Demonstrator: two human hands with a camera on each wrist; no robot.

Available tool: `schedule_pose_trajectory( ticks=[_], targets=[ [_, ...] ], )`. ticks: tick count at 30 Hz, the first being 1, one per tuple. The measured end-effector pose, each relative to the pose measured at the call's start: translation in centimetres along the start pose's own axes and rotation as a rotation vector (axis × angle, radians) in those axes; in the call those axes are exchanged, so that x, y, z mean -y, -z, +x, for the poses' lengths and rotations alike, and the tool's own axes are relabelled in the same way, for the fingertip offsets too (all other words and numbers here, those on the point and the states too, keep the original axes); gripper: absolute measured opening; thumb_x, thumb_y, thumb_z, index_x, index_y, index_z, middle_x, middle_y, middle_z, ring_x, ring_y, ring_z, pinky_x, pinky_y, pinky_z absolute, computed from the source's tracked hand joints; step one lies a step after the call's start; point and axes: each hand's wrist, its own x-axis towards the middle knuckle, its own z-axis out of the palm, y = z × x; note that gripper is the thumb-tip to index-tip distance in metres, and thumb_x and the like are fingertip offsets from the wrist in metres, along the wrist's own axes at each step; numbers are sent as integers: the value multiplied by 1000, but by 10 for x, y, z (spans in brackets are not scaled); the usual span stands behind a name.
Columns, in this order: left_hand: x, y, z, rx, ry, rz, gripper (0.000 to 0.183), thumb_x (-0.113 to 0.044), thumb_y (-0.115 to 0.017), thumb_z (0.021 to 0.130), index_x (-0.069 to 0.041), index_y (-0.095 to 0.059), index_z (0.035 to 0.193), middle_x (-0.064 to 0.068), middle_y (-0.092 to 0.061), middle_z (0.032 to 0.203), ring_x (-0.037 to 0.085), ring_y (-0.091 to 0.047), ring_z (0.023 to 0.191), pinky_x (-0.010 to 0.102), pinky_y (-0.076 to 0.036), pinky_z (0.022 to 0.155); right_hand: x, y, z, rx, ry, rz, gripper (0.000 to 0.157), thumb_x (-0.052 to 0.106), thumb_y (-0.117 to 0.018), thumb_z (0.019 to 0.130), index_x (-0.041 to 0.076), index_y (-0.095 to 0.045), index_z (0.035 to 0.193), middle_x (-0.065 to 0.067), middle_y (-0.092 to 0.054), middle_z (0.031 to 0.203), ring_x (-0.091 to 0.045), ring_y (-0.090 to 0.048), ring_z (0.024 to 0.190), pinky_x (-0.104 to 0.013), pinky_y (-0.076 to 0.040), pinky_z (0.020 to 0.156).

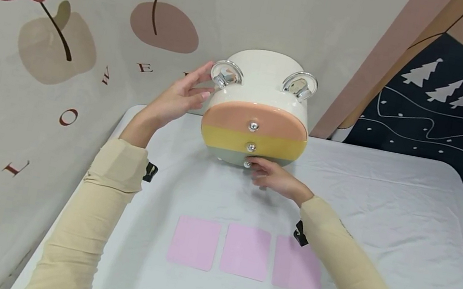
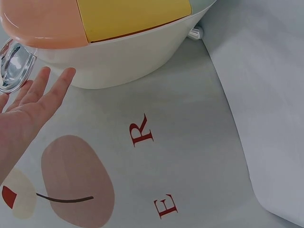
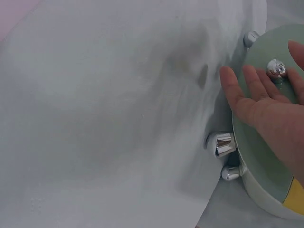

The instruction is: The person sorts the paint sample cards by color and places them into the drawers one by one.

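Note:
A rounded white drawer box (image 1: 266,78) stands upright at the back of the table, with a coral drawer (image 1: 232,113), a yellow drawer (image 1: 228,138) and a green drawer (image 1: 222,154), each with a silver knob. Two shiny silver ear-shaped pieces stick up from its top. My left hand (image 1: 179,96) is at the box's upper left side, fingers stretched out close to the left silver ear (image 1: 227,72); contact is unclear. At the bottom, my right hand (image 1: 274,177) has its fingers beside the green drawer's knob (image 3: 276,69), which shows uncovered between finger and thumb.
Three pink square cards (image 1: 245,252) lie in a row on the white-covered table (image 1: 395,220), the right one partly under my right forearm. Behind the box hangs a printed cloth (image 1: 58,98) with flowers and letters. Silver feet (image 3: 223,144) support the box.

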Motion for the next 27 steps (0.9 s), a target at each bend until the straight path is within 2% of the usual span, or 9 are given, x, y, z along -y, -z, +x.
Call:
schedule_pose_trajectory(
  ticks=[11,19,22,27],
  targets=[
    [-1,0,-1,7,6,0,63,-10,-45,96,-30,-14,147,3,-25,147,22,-33,130,44,-34,101,-3,-1,-1,27,-14,-5,59,-6,-52,86,6,-34,141,-20,-39,137,-34,-36,125,-51,-40,90],
    [0,2,0,11,6,5,62,-12,-45,97,-31,-14,147,3,-25,147,20,-34,130,44,-33,102,-5,-10,-23,184,-23,-68,62,-5,-56,85,11,-35,142,-10,-36,142,-28,-36,128,-38,-38,98],
    [0,2,1,13,8,5,61,-13,-45,97,-31,-14,147,3,-25,147,19,-34,130,43,-34,102,-6,-17,-34,251,-6,-129,65,-2,-58,85,11,-33,142,-10,-36,142,-27,-36,128,-40,-35,100],
    [0,1,1,16,9,-1,62,-13,-45,97,-30,-14,147,3,-25,147,20,-33,130,44,-33,102,-7,-29,-51,327,27,-170,68,0,-61,84,9,-29,144,-14,-34,143,-29,-34,129,-47,-31,102]
  ],
)
